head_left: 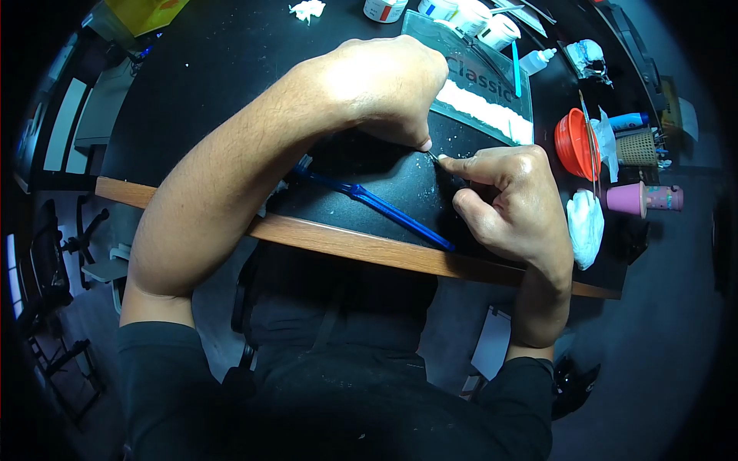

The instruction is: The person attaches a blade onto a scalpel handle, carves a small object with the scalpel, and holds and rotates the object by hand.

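While left grip [396,81] is beside right grip [511,196], closure of both unclear, blue brush [377,203] nearby.

Bright, cool light from above falls on the black counter [223,61], bleaching the back of the bare left hand [400,77] with glare; a dark shadow pools beneath it. The white, rough-textured strip [484,111] looks nearly overexposed. Beyond, the smooth grey floor [615,323] sinks into bluish dimness. Wide-angle distortion bends the outer surroundings, softened in detail, and black vignetting swallows the corners.
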The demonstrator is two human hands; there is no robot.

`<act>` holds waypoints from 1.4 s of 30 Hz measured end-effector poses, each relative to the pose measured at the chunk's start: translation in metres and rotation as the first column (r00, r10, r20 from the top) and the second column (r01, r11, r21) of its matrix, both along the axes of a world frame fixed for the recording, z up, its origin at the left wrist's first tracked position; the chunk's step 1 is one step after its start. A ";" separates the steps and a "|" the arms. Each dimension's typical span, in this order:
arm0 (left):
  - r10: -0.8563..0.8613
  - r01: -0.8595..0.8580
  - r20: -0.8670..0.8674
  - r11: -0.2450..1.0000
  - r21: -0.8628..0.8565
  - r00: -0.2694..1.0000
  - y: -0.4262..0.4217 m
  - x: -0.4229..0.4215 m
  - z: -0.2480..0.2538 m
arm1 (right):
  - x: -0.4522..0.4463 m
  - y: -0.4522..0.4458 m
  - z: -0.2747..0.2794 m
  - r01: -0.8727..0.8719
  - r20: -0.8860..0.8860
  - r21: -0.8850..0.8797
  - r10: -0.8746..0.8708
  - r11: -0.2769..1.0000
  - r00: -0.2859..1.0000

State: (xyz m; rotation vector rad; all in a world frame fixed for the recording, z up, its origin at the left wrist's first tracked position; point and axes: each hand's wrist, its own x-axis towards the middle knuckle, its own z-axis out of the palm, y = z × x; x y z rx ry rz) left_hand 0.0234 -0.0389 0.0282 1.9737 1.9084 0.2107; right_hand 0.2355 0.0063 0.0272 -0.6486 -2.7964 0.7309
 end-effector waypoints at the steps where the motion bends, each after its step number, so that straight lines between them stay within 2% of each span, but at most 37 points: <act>1: 0.001 -0.001 0.002 1.000 -0.003 1.000 0.001 0.000 0.000 | 0.000 0.001 0.001 -0.014 0.007 0.013 0.014 1.000 1.000; 13: 0.014 -0.014 0.000 1.000 -0.027 1.000 0.001 0.004 0.003 | 0.002 0.003 0.000 -0.077 0.064 0.112 0.070 0.991 0.996; 25: 0.021 -0.021 0.005 0.999 -0.036 1.000 0.001 0.003 0.003 | 0.001 0.000 -0.001 -0.039 0.055 0.061 0.036 0.997 0.998; 34: 0.014 -0.014 0.023 0.999 -0.031 1.000 0.001 0.003 0.003 | -0.002 -0.003 0.002 -0.043 0.076 0.094 0.036 0.995 0.996; 37: 0.006 -0.006 0.019 1.000 -0.020 1.000 0.000 0.002 0.004 | 0.000 -0.002 -0.002 -0.039 0.027 0.075 0.037 0.996 0.999; 42: 0.029 -0.028 0.028 0.999 -0.044 0.999 0.000 0.003 0.004 | -0.004 -0.005 0.004 -0.041 0.076 0.086 0.035 0.995 0.996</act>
